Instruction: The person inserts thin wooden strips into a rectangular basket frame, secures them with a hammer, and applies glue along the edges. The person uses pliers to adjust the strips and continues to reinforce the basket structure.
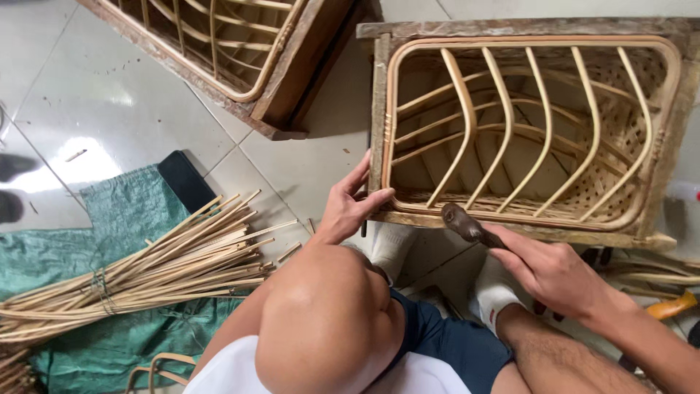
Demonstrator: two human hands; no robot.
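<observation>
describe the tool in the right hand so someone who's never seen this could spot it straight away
Start at the rattan basket frame in its wooden mould at the upper right. Along its near edge, the right hand holds a small hammer whose dark, worn head rests against the rim. It is the only dark metal thing among the pale cane ribs.

Pale smooth bent-rattan frame (525, 131) in a rough weathered wooden mould (525, 29), dark matt metal hammer head (458, 220), glossy white floor tiles (109, 95), coarse woven green sack cloth (124, 211), bundled matt cane sticks (168, 266)
</observation>
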